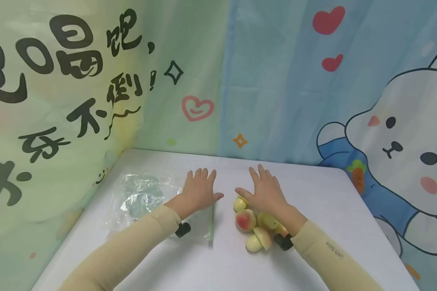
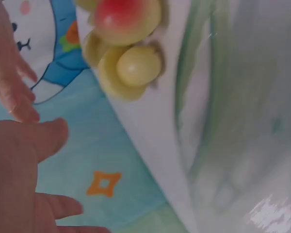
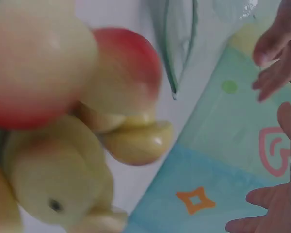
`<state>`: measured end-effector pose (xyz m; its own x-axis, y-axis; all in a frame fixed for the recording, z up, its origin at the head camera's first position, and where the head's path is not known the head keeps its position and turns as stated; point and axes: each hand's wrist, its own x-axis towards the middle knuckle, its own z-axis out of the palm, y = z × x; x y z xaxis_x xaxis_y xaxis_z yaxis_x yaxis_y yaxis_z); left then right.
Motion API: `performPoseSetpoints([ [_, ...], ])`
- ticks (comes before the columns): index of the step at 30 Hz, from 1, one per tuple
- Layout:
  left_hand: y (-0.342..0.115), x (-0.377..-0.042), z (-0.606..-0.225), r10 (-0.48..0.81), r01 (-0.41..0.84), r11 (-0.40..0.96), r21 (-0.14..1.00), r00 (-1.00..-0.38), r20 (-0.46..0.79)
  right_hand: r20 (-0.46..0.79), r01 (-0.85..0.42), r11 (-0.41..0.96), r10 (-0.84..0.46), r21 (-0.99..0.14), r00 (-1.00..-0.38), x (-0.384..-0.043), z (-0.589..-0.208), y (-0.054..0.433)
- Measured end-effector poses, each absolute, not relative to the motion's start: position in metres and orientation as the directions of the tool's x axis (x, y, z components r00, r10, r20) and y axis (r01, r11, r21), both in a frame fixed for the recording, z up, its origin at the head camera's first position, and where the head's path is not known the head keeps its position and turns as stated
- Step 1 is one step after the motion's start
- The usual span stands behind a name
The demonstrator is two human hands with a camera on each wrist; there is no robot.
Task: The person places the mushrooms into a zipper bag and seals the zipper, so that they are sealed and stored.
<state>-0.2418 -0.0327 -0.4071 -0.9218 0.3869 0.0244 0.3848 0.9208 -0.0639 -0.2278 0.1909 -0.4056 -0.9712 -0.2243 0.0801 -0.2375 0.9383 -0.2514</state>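
Observation:
My left hand [image 1: 199, 192] hovers with its fingers spread over the right part of a clear plastic bag [image 1: 145, 200] with a green edge strip. My right hand [image 1: 266, 192] is spread too, above and just beyond a small pile of toy food, holding nothing. In that pile are a red-and-yellow peach [image 1: 245, 220], a pale yellow mushroom [image 1: 254, 243], a second mushroom [image 1: 239, 204] and a yellow-green piece [image 1: 266, 221] whose kind I cannot tell. The right forearm partly covers the pile. In the right wrist view the peach [image 3: 128, 73] looms close, blurred.
A white table [image 1: 218, 262] carries everything. Behind it hangs a printed curtain [image 1: 276, 101] with hearts, lettering and a rabbit. Each wrist has a small black device strapped beneath, the left device [image 1: 183, 229] above the bag and the right device [image 1: 284, 241] beside the pile.

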Motion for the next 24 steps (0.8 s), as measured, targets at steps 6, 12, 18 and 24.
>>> performPoseSetpoints([
  [6, -0.029, -0.238, -0.435, 0.377, 0.374, 0.923, -0.087, -0.926, 0.028, 0.116, -0.269, 0.916, -0.245, -0.297, -0.962, -0.211, -0.421, 0.187],
  [12, -0.026, -0.241, -0.451, 0.315, 0.315, 0.949, -0.018, -0.949, -0.003, 0.202, -0.326, 0.908, -0.279, -0.263, -0.939, -0.197, -0.435, 0.182],
  [18, -0.026, -0.248, -0.464, 0.285, 0.290, 0.957, -0.026, -0.952, -0.113, 0.318, -0.428, 0.872, -0.346, -0.239, -0.883, -0.185, -0.445, 0.180],
  [24, -0.024, -0.250, -0.471, 0.258, 0.262, 0.965, 0.001, -0.949, -0.182, 0.362, -0.482, 0.851, -0.391, -0.209, -0.846, -0.179, -0.454, 0.178],
])
